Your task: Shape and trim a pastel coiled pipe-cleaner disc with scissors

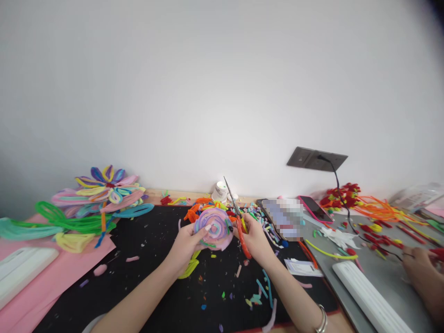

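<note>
A round spiral coil of pastel pipe cleaners (214, 228), pink, lilac and mint, is held up over the black mat (138, 277). My left hand (190, 243) grips its left edge, thumb on the front face. Scissors (244, 238) with orange-red handles rest in my right hand (255, 238), their blades pointing up and away. The fingers of that hand also reach the coil's right edge, by a small dark spot; whether they pinch it is hard to tell. Yellow pipe cleaners (190, 268) lie below the coil, orange ones (197, 210) behind it.
At left, pipe-cleaner flowers (109, 185) and green bundles (74, 219) lie on pink paper (86, 259). Cut scraps litter the mat. Rightward are a phone (282, 219), a pink-edged phone (315, 209), a white bar (371, 296), a cable (338, 185) and another person's hand (421, 268).
</note>
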A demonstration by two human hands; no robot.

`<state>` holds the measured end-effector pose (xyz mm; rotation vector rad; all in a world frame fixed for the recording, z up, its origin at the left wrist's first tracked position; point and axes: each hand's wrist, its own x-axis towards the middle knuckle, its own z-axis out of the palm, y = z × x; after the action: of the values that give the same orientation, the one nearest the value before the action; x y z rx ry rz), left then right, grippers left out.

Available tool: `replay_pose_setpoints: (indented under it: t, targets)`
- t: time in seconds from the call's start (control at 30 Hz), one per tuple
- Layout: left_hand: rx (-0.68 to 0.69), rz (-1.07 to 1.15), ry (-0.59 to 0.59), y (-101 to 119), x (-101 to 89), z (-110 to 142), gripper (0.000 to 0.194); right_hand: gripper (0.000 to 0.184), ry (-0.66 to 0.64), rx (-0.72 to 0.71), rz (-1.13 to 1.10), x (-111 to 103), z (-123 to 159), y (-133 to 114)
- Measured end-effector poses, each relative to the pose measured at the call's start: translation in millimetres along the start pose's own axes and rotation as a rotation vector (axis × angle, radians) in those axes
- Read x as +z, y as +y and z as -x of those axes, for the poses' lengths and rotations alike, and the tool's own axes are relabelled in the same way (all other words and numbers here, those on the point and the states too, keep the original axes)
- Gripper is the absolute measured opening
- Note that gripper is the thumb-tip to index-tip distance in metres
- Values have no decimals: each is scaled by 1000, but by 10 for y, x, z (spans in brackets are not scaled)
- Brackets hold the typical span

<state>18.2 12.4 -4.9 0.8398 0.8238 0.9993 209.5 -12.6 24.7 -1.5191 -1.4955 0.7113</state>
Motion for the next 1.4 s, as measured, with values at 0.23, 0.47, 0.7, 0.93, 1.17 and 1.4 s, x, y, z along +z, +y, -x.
replay_pose_setpoints:
  t: [0.23,0.47,0.7,0.93,1.17,1.4]
  targets:
    - [64,8,36,-31,-35,-34,40,15,-57,-7,-119,116,-26,3]
    - [-188,197,-19,89,-6,-11,62,14,96,-86,-200,15,-22,-96]
    - [-343,233,-168,141,8,45,56,26,-110,-110,-217,-81,62,-50]
    - [-19,163,-82,106,40,61,89,22,-164,-36,-187,-233,122,26]
    - [83,70,-129,12,37,25,56,25,-85,-46,344,-320,264,-48]
    - [23,200,-117,56,49,43,35,17,-114,-2,658,-267,389,-82]
